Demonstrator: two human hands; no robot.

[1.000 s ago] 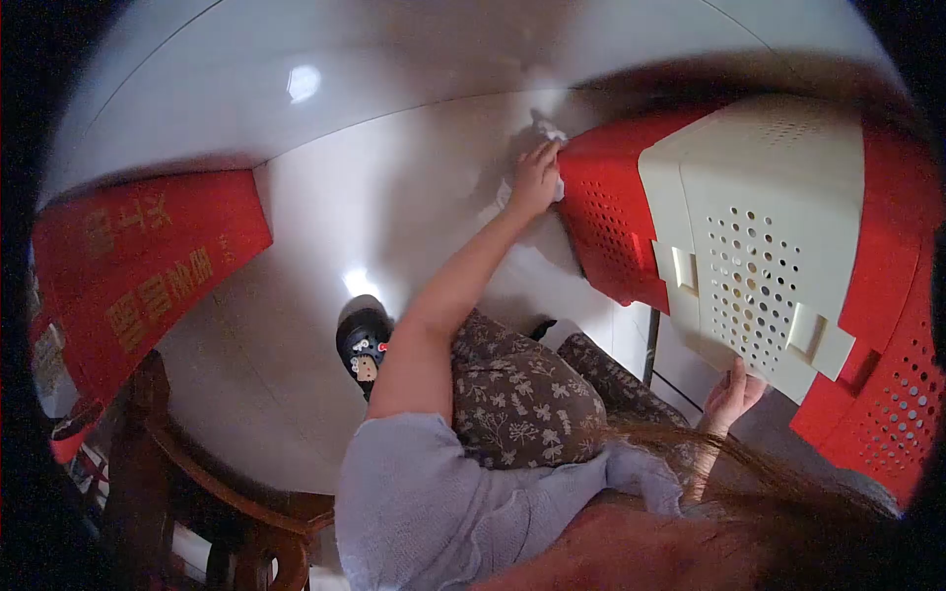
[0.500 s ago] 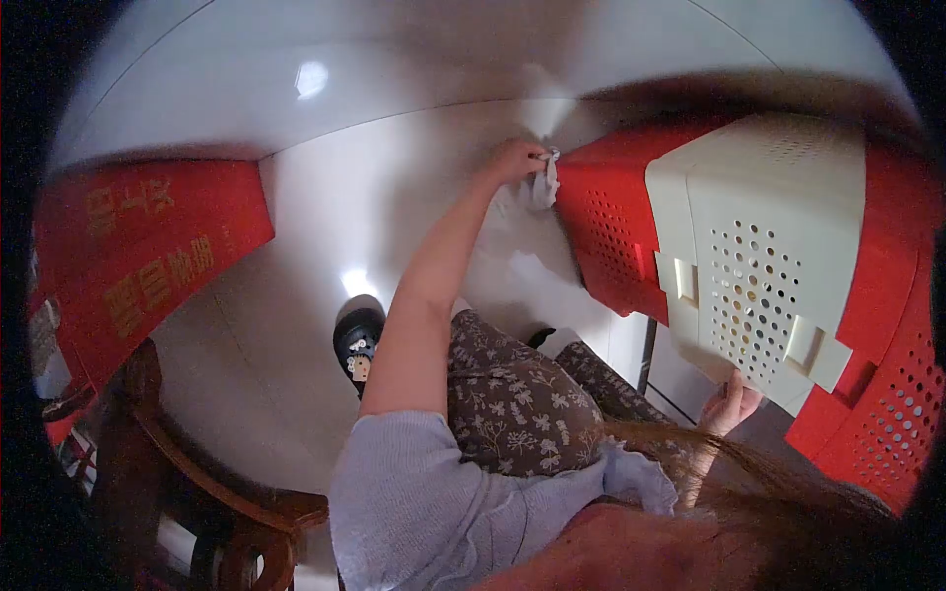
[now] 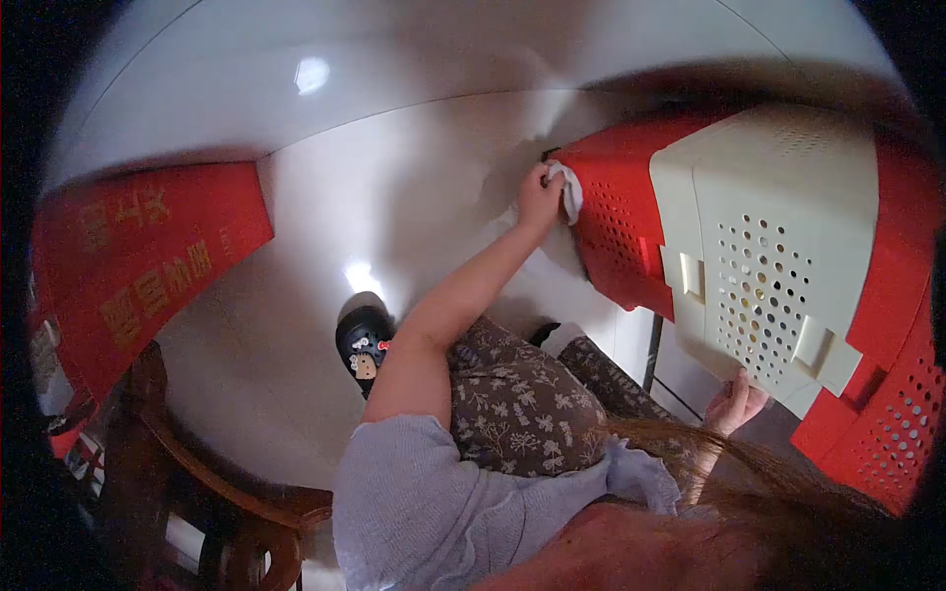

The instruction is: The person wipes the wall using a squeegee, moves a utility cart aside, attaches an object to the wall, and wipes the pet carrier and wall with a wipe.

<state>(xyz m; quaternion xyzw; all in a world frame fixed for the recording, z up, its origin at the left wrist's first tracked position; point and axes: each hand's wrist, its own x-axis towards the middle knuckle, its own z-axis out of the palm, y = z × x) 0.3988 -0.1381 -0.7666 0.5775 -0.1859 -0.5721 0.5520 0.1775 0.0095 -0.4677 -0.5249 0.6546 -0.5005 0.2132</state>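
A crumpled white cloth (image 3: 570, 194) is in my left hand (image 3: 540, 200), whose fingers are closed round it. The cloth lies against the far end of a red and cream plastic carrier (image 3: 680, 187) with rows of round holes and cream latches. Low on the carrier's near side, my right hand (image 3: 734, 404) grips the bottom edge of the cream part (image 3: 724, 340). Its thumb or a finger shows on the outer face; the other fingers are partly hidden underneath.
A red box or bag (image 3: 168, 246) with gold characters stands at the left. Below it is a dark wooden chair (image 3: 197, 463). My black shoe (image 3: 363, 340) rests on the pale tiled floor (image 3: 315, 197). A dark thin leg or bar (image 3: 653, 350) shows under the carrier.
My left hand has moved right with the cloth, from just beside the carrier's end onto its face. The carrier has shifted slightly right. My right hand keeps its grip.
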